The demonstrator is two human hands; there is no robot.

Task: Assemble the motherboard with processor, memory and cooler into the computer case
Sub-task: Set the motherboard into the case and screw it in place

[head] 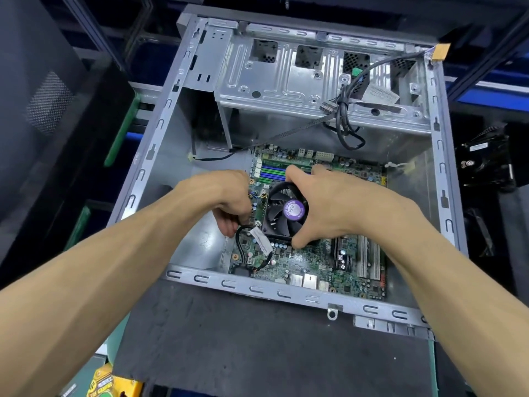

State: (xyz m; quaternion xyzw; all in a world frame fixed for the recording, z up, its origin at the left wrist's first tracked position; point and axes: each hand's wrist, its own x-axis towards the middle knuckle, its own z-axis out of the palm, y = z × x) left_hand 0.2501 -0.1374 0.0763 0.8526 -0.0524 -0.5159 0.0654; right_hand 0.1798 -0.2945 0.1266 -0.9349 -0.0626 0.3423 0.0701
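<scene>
Grey sheet steel forms the open case [171, 107], lying on its side on a dark mat [243, 339] with the person's two bare arms reaching into it. A green board [309, 267] sits inside the case, on its floor toward the near right corner. On the board, left of centre, stands the cooler [282, 213], a black fan with a purple round label at its hub. The right hand [340, 204] is curled round the cooler, fingers over its far edge and thumb pressed at its near edge. The left hand [229, 196] is at the board's left edge just beside the cooler, its fingers curled downward; they seem to pinch a black cable [240, 245] that loops down the board's left side, though the grip itself is partly hidden. Blue and green memory slots [272, 173] lie just beyond the cooler, partly behind the right hand. At the far end of the case a steel drive cage [286, 78] spans its width, with a bundle of black wires [345, 121] hanging from it above the board
</scene>
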